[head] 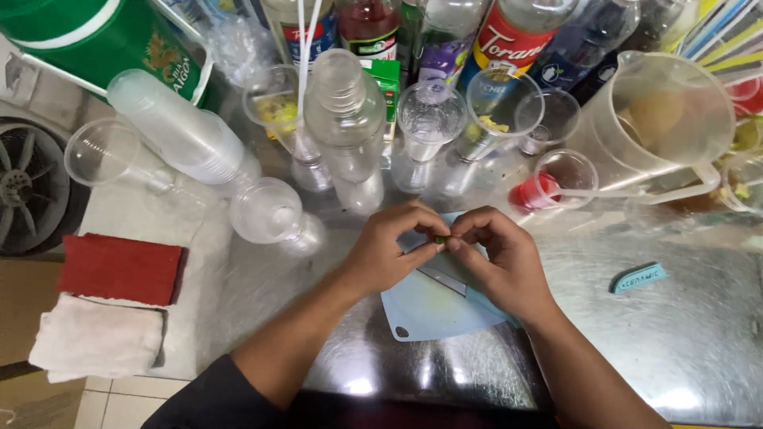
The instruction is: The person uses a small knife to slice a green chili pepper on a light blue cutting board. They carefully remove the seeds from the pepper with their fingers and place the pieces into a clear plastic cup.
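**Two hands pinching a small green piece above a cutting board**

The left hand (389, 250) and the right hand (501, 258) meet fingertip to fingertip at the middle of the view. The thumb and forefinger of each hand are drawn together and clamped on a small green piece (439, 239), which sits between the two sets of fingertips; the remaining fingers curl loosely inward. The piece is tiny, green with a yellowish tint, and mostly covered by the fingertips, so its kind cannot be told. It is held in the air just above a pale blue cutting board (433, 306), which lies flat on the steel counter (675, 334) and is partly hidden under both hands. A light-bladed knife (445, 280) rests on the board beneath the hands.

Behind the hands stands a crowd of clear plastic cups (429, 119), some upright, some lying in stacks on their sides (179, 135). A row of syrup bottles (517, 32) lines the back. To the right a clear plastic pitcher (660, 119) lies tilted, and near it a small cup holds something red (534, 191). A small blue sheath (638, 277) lies on the counter, well apart to the right of the hands. At the left, a red cloth (119, 268) lies touching a folded white cloth (95, 338).
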